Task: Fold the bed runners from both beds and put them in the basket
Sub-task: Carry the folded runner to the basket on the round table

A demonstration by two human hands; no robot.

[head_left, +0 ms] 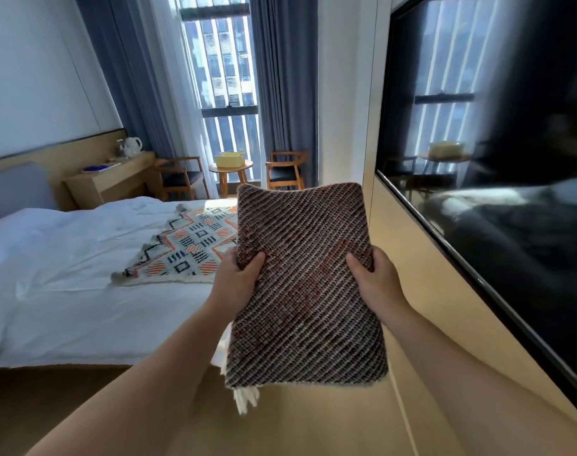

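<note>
A person held a folded bed runner (305, 284) out in front with both hands, the dark woven side facing up and white fringe hanging from its near lower corner. The left hand (237, 278) gripped the runner's left edge, thumb on top and fingers underneath; the right hand (375, 279) clamped the right edge in the same manner, level with the left.

To the left of the left hand, and slightly beyond it, a second bed runner (185, 246) lay unfolded across the white bed (66, 258), its pale weave patterned with orange and black diamonds. Its right end was hidden behind the folded piece.

Well beyond both hands, near the window (224, 77), a yellow basket (229, 159) stood on a small round table (231, 169) between two wooden chairs (285, 169). Farther left of the hands, a kettle (131, 147) sat on a wooden desk (109, 181) against the wall. A dark television screen (497, 153) hung on the wall to the right of the right hand, reflecting the window and the basket.
</note>
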